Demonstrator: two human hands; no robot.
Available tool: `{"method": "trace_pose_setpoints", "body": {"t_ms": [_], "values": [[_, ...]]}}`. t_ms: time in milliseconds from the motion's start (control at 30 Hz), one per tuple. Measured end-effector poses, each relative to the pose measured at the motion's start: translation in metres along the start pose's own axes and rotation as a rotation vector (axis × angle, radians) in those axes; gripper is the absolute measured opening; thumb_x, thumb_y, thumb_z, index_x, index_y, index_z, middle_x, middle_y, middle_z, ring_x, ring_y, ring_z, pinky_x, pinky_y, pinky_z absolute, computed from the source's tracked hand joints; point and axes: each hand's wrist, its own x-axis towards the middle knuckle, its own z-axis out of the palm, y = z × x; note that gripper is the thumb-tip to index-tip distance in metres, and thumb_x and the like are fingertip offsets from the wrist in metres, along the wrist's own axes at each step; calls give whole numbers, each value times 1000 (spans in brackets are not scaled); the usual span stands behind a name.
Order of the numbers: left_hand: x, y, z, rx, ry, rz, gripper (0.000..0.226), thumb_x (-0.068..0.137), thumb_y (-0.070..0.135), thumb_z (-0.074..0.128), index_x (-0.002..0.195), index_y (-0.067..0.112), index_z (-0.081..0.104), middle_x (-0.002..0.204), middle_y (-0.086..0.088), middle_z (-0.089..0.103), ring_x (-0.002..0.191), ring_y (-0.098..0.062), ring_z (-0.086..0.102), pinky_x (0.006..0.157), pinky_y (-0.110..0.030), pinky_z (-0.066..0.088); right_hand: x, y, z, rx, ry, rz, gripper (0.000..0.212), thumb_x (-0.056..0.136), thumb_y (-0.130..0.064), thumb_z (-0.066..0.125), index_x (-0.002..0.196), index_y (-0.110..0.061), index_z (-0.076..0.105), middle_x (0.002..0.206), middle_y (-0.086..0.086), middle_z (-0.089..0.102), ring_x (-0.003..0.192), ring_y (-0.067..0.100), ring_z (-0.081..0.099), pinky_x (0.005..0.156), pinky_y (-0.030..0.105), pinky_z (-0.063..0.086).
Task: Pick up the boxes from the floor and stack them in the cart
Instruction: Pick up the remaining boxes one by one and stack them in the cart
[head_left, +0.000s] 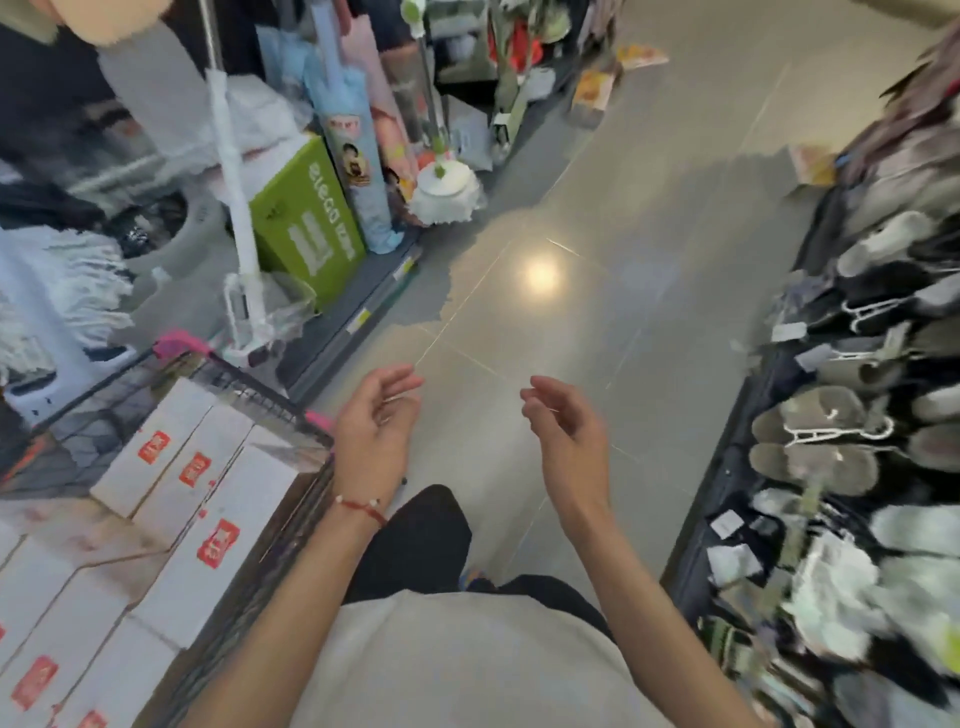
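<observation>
Head view: both hands are mid-frame over the floor, holding nothing. Left hand has its fingers loosely curled and sits just beside the cart corner, with a red bracelet on that wrist. Right hand is also loosely curled, palm towards the left one, the two apart. Boxes, white with red labels, sit packed in rows inside the cart at lower left of the frame. The cart is wire with pink corners. Upper left there is a shelf with a green box and a mop. Slippers hang along the right edge. The frame edges are blurred.
</observation>
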Motion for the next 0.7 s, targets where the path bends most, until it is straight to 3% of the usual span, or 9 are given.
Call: {"method": "trace_pose_setpoints", "body": {"t_ms": [133, 300, 500, 700], "values": [[47, 19, 53, 17, -89, -10, 29, 93, -3, 61, 118, 10, 65, 111, -4, 72, 106, -13, 68, 101, -38, 51, 51, -14, -26, 14, 79, 23, 24, 100, -11, 64, 116, -26, 72, 112, -4, 76, 108, 13, 69, 103, 39, 54], [124, 38, 127, 45, -201, 5, 33, 92, -1, 63, 113, 24, 64, 110, 0, 72, 103, -11, 67, 99, -42, 51, 136, -42, -51, 18, 185, 23, 24, 99, -11, 65, 114, -27, 73, 111, -3, 76, 109, 16, 69, 103, 42, 55], [230, 75, 216, 45, -284, -46, 31, 93, 3, 64, 120, 18, 64, 113, 1, 72, 109, -13, 67, 103, -42, 51, 247, -90, -77, 10, 290, 69, 25, 99, -9, 64, 114, -28, 72, 110, -3, 77, 106, 11, 70, 102, 37, 56], [323, 118, 287, 112, -373, -32, 31, 93, 5, 64, 121, 18, 65, 113, 3, 72, 107, -13, 67, 102, -42, 52, 344, -125, -89, 71, 367, 108, 24, 98, -9, 66, 116, -23, 73, 111, 2, 76, 108, 17, 69, 103, 38, 55]]}}
